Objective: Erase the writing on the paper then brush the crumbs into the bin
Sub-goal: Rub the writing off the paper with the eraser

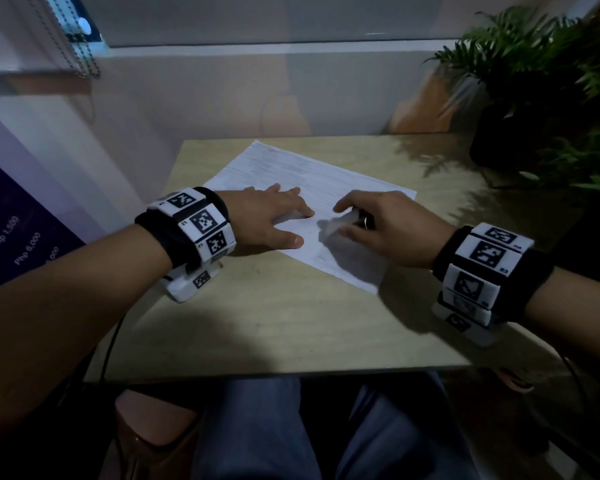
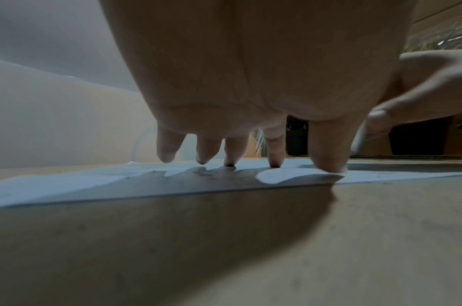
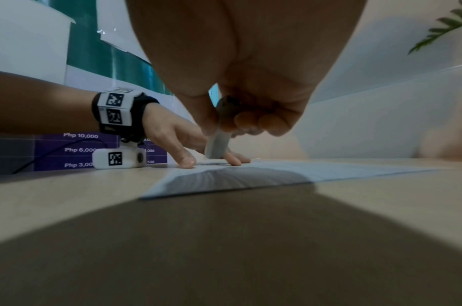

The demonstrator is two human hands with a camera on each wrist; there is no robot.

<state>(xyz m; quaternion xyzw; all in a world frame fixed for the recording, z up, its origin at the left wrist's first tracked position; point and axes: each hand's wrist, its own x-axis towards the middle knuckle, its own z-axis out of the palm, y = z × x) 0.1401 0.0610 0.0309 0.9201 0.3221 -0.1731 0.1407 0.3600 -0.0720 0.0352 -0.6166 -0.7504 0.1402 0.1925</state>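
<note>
A white sheet of paper (image 1: 312, 188) with faint writing lies askew on the light wooden table (image 1: 291, 317). My left hand (image 1: 274, 216) presses flat on the paper's left part, its fingertips (image 2: 275, 163) spread and touching the paper (image 2: 67, 186). My right hand (image 1: 378, 223) grips a long white eraser (image 1: 340, 225) between thumb and curled fingers. The eraser (image 3: 218, 142) points down, its tip on or just above the paper (image 3: 329, 171), close to the left hand (image 3: 182, 142). No bin shows in any view.
A potted fern (image 1: 541, 84) in a dark pot stands at the table's far right corner. A pale wall runs behind the table. A purple price poster (image 1: 18, 237) hangs at the left. My legs (image 1: 257, 431) are under the near edge.
</note>
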